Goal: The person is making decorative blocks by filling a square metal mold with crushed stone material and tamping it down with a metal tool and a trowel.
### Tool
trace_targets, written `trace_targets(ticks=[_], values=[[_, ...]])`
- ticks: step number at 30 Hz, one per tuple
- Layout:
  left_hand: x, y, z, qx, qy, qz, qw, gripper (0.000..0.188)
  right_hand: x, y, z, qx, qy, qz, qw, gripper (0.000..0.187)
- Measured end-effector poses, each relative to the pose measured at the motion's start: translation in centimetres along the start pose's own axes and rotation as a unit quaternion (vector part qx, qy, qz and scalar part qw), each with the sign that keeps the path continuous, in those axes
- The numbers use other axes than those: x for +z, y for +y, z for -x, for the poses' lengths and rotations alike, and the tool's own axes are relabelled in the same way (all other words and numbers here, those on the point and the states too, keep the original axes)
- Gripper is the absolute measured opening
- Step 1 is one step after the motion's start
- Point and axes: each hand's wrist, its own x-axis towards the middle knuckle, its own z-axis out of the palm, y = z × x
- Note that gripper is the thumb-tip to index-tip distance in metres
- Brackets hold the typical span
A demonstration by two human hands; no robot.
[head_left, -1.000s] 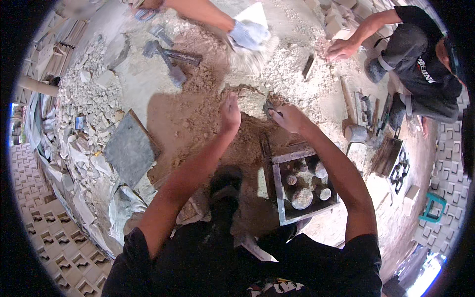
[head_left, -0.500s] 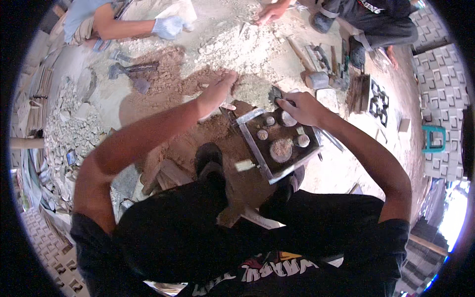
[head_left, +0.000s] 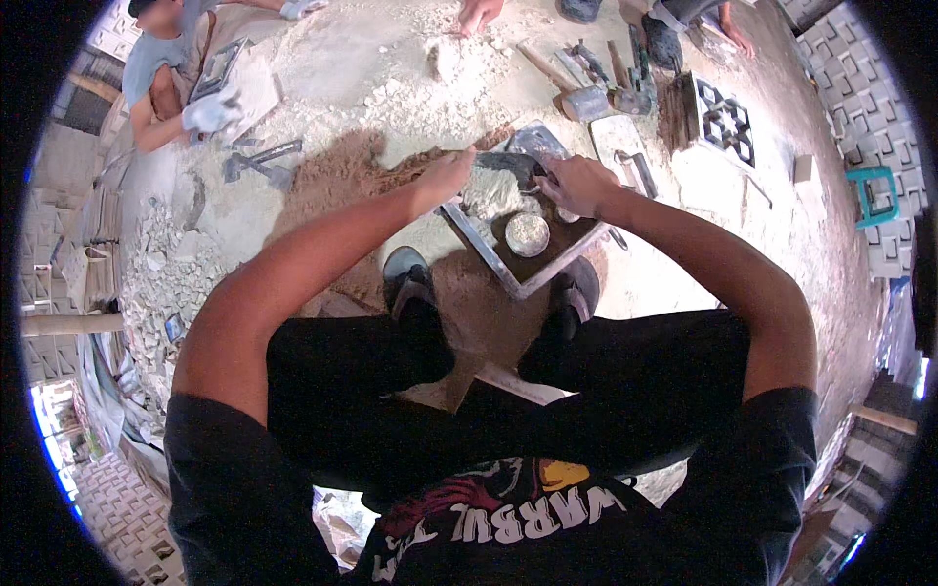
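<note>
My right hand (head_left: 578, 186) is closed round the handle end of a dark trowel (head_left: 506, 162), whose blade reaches left over a square mould frame (head_left: 495, 266). Opposite it, my left hand (head_left: 445, 183) is beside the far end of the blade, thumb apart from the fingers; their tips are partly hidden. Pale powder (head_left: 491, 193) is heaped in the mould's far left part, under the blade. Nearer to me inside the frame stands a round piece (head_left: 528, 232) topped with the same powder. The mould lies on the ground just beyond my feet.
Brown sand (head_left: 327, 186) and white rubble (head_left: 435, 93) spread beyond the mould. Hammers (head_left: 586, 101) and other tools lie at the far right, near a patterned block (head_left: 723, 122). A gloved co-worker (head_left: 161, 83) sits far left; another co-worker's hand (head_left: 479, 14) is at the top. A green stool (head_left: 873, 195) stands right.
The trowel has swung left over the mould, and pale powder now covers several round pieces there. Both hands have come closer together. The view has shifted, and the gloved co-worker shows more fully.
</note>
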Motion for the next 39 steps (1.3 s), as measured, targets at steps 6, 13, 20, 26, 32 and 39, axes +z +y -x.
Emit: trace_targets(ticks=[6,13,20,26,32,39], values=[[1.5,-2.4,1.9,0.012,0.031,-0.026,0.999,0.067,1.4,-0.9,2.8,-0.017,-0.016,0.018,1.000,0.038],[5.1,-0.4,6.1,0.315,0.059,-0.385,0.865,0.050,-1.2,0.7,6.5,0.028,-0.025,0.118,0.992,0.036],[8.3,-1.0,6.3,0.352,0.066,-0.552,0.753,0.067,-5.4,2.4,7.4,0.071,0.052,0.102,0.991,0.042],[8.1,-0.4,4.2,0.307,0.034,-0.538,0.784,0.068,-4.3,3.2,5.6,0.068,0.064,0.054,0.994,0.045],[8.1,-0.5,4.5,0.344,0.029,-0.563,0.751,0.071,-3.9,2.0,6.1,0.066,0.007,0.072,0.995,0.043],[10.4,0.6,8.2,0.315,-0.088,-0.593,0.736,0.055,-3.4,2.4,6.7,0.073,-0.013,0.081,0.994,0.040]])
